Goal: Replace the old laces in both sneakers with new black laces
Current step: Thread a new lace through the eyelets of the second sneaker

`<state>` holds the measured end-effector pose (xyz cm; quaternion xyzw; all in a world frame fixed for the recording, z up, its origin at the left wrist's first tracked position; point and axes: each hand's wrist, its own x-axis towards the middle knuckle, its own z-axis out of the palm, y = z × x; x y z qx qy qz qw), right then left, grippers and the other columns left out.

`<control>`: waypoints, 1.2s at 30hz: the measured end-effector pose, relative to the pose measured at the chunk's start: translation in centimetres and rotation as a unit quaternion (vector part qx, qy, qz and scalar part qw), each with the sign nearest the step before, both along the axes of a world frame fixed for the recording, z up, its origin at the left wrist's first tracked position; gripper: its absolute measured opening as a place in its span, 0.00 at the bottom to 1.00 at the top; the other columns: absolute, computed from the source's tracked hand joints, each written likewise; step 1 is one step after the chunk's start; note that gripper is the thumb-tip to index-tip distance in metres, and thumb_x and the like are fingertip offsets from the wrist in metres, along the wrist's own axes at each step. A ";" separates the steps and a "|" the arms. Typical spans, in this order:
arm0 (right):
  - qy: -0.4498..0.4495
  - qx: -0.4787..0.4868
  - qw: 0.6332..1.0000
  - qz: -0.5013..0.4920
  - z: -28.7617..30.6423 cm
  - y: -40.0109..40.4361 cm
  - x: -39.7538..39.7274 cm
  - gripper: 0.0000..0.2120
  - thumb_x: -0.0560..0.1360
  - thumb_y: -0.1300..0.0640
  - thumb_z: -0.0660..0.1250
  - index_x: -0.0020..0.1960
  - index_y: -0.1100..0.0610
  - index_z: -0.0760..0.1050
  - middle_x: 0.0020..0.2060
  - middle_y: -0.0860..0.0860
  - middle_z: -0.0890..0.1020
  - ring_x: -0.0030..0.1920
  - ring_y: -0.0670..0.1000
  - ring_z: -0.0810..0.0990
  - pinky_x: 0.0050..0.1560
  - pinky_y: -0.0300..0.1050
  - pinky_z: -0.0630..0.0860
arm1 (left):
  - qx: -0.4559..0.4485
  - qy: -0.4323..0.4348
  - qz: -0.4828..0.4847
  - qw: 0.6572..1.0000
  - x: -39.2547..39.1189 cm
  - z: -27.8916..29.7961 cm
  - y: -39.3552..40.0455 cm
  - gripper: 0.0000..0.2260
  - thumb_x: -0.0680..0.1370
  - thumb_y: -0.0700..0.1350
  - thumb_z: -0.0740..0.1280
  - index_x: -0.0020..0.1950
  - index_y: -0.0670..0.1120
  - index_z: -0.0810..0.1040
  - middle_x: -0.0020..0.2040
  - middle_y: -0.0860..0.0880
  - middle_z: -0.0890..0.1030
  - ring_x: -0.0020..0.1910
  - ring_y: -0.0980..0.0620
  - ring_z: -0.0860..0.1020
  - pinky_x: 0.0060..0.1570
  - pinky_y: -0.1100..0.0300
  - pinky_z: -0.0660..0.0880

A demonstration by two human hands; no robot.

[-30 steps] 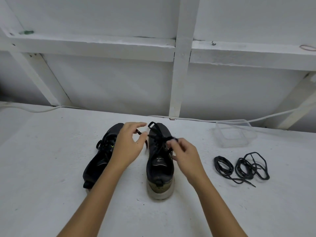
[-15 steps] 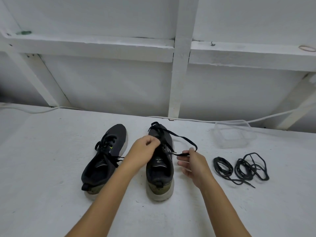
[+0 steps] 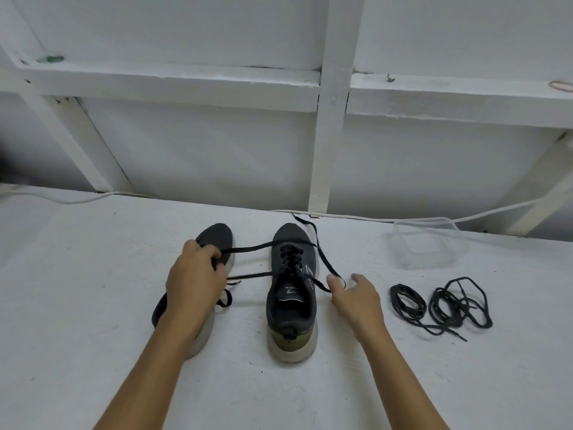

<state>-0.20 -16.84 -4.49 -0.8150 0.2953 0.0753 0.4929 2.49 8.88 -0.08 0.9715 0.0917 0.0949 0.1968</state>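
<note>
Both hands grip lace: left hand (image 3: pixel 193 274) clenched, right hand (image 3: pixel 353 293) pinching loosely beside sneaker (image 3: pixel 291 290).

White rough-textured bench (image 3: pixel 93 290) fills lower view. Behind it, white panelled wall (image 3: pixel 201 150) with 1 horizontal rail (image 3: pixel 161 85), 1 vertical post (image 3: pixel 328 144), 2 diagonal braces at left and right. White cable (image 3: pixel 80 198) runs along bench's far edge. Clear plastic tub (image 3: pixel 431 243) sits right. Light soft, even, cool.
</note>
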 end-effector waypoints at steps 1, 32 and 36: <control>-0.010 -0.049 0.999 0.011 0.0 0.1 0.0 0.37 0.78 0.43 0.68 0.80 0.58 0.59 0.64 0.57 0.80 0.62 0.57 0.79 0.62 0.52 0.75 | 0.058 0.060 -0.003 0.997 -0.4 -0.2 -0.3 0.09 0.76 0.42 0.69 0.57 0.45 0.79 0.54 0.48 0.70 0.48 0.47 0.71 0.43 0.56 0.68; -0.164 -0.162 0.931 0.283 1.5 1.7 5.6 0.06 0.80 0.54 0.69 0.52 0.53 0.83 0.47 0.46 0.80 0.48 0.46 0.78 0.50 0.38 0.71 | -0.176 0.032 -0.171 0.969 3.9 -3.3 -6.5 0.04 0.80 0.44 0.67 0.49 0.47 0.82 0.45 0.54 0.82 0.45 0.55 0.80 0.45 0.72 0.73; -0.182 -0.105 0.947 0.243 1.4 1.4 4.9 0.04 0.80 0.55 0.67 0.50 0.51 0.81 0.48 0.45 0.82 0.47 0.44 0.79 0.47 0.35 0.71 | -0.265 0.023 -0.144 0.953 3.3 -3.4 -6.1 0.03 0.80 0.43 0.68 0.52 0.48 0.81 0.45 0.55 0.83 0.45 0.61 0.79 0.44 0.78 0.69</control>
